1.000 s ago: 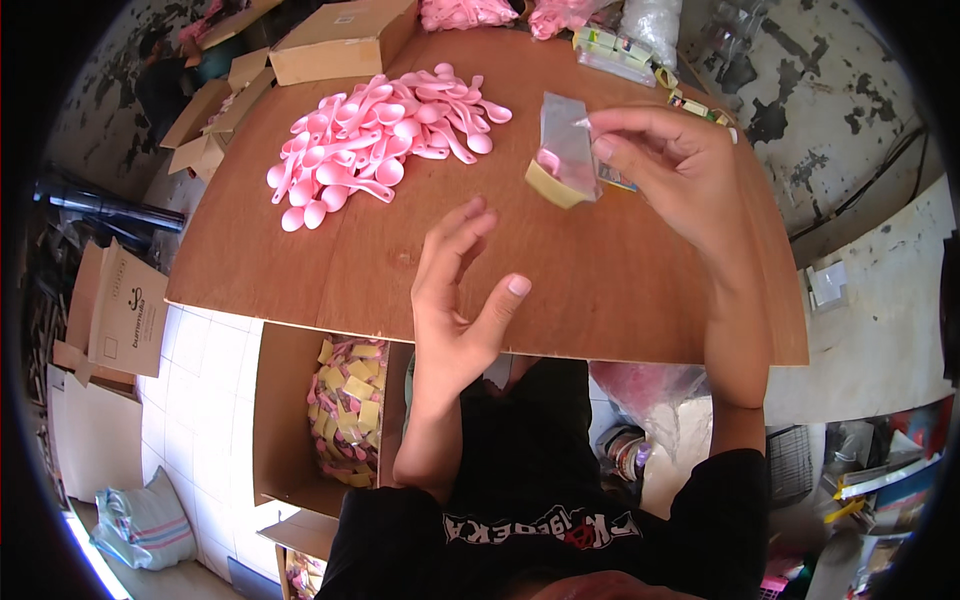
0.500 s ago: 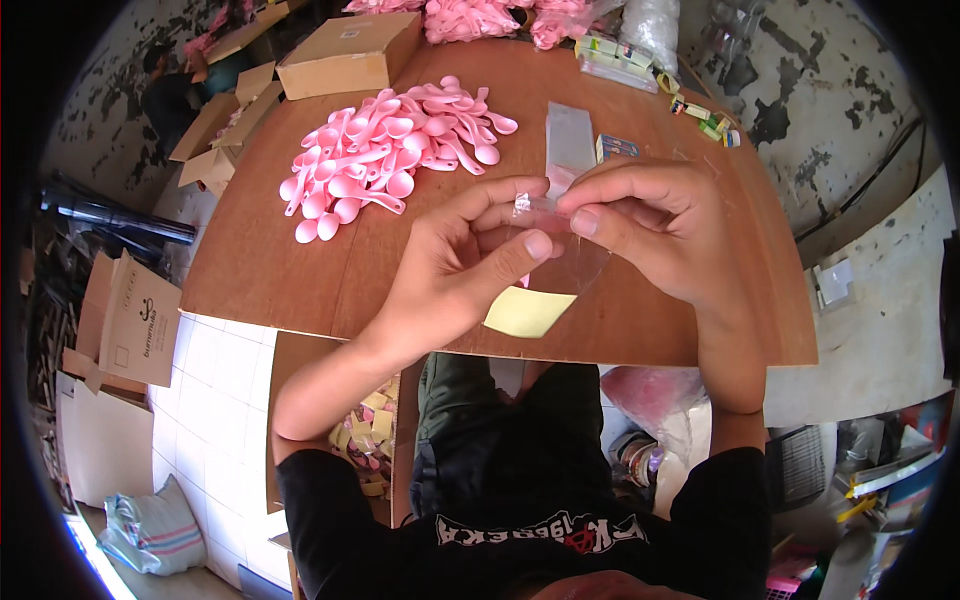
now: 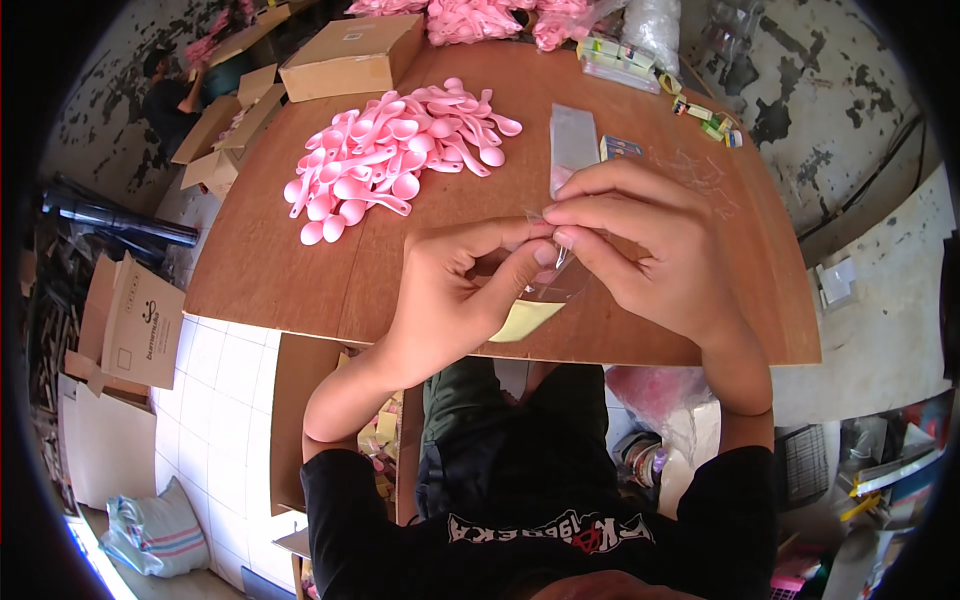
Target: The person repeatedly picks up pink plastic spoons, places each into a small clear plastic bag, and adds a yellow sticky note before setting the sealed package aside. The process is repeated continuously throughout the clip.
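Over the near part of the table, both of my hands are closed on a small clear plastic bag. My left hand pinches it between thumb and fingers. Fingertips of my right hand grip its upper end, close against the left fingers. A yellow card shows at the lower end of the bag, partly covered by my left hand. Anything else inside the bag is hidden by the fingers. Beyond my right hand lie a stack of flat clear bags and a small blue box.
A heap of pink spoons covers the table's left side. A cardboard box and bagged pink items stand along the back. Below the table's left part is an open carton holding yellow-carded packs. Another person is at the far left.
My hands have drawn closer together at the upper end of the bag. My right hand has shifted slightly down and left, and less of the yellow card shows now.
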